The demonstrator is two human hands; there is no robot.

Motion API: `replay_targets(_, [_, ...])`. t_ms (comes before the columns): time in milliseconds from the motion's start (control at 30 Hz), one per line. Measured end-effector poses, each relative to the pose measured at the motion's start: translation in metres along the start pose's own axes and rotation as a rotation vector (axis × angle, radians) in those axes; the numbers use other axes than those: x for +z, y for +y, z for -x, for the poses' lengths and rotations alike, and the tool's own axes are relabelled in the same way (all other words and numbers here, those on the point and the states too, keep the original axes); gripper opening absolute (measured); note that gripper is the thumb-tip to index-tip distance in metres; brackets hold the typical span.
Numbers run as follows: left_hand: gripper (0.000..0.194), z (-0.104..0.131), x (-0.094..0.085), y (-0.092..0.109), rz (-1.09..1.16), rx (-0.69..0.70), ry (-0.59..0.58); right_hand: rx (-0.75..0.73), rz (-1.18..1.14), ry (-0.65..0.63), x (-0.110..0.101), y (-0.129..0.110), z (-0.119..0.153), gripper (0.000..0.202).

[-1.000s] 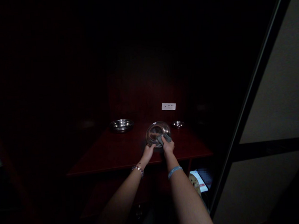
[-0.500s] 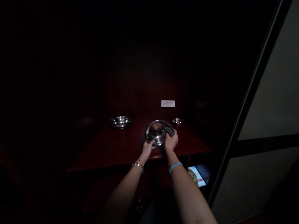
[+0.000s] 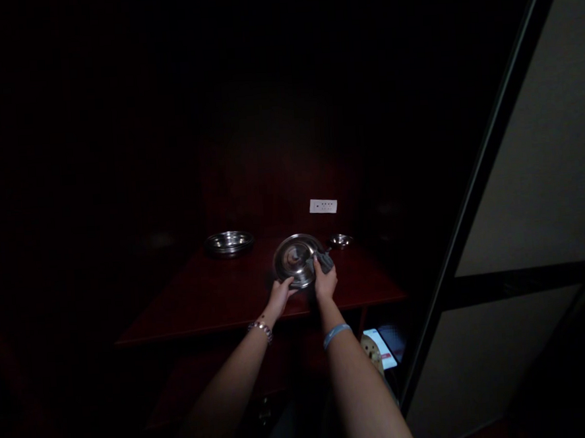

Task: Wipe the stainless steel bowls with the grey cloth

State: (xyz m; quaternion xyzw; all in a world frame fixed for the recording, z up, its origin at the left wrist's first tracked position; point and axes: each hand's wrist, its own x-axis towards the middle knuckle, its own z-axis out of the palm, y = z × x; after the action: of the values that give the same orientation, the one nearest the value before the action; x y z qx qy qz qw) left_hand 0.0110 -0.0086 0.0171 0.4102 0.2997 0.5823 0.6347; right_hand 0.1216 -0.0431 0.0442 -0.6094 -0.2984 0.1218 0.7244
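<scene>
A shiny steel plate (image 3: 290,253) is held up, tilted, over the front of the dark red desk (image 3: 213,296). My left hand (image 3: 279,295) pinches its lower left rim, thumb on the near face. Bunched in my right hand (image 3: 325,283) is a grey cloth (image 3: 325,262), pressed against the plate's right side. The right fingers behind the cloth are partly hidden. Behind and to the left sits a stack of steel plates (image 3: 229,243). A small steel bowl (image 3: 341,241) stands just beyond my right hand.
A white wall socket (image 3: 323,206) is on the dark back panel. Below the desk's right front, a lit phone (image 3: 379,347) lies near a round beige object (image 3: 371,351). A dark-framed pale panel (image 3: 523,185) slants along the right. Much of the surroundings is too dark to make out.
The plate has turned in my hands, so its ringed face shows more fully. My right hand with the cloth has shifted slightly lower along its right side. The whole view has moved a little.
</scene>
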Motion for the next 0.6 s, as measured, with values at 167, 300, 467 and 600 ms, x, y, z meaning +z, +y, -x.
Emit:
replay_targets(167, [0.026,-0.001,-0.001,-0.002,-0.041,-0.003,0.016,0.137,0.167,-0.115,0.006,0.016,0.000,0.042])
replay_targets(300, [0.027,0.000,-0.002,-0.003,-0.069,0.013,0.000,0.245,0.138,-0.110,0.009,0.025,-0.005,0.043])
replay_targets(467, [0.029,0.001,-0.002,-0.001,-0.064,0.009,-0.043,0.216,0.077,-0.108,0.012,0.033,-0.012,0.043])
replay_targets(600, [0.030,0.000,-0.003,-0.002,-0.057,0.010,-0.078,0.156,0.126,-0.119,0.013,0.032,-0.012,0.042])
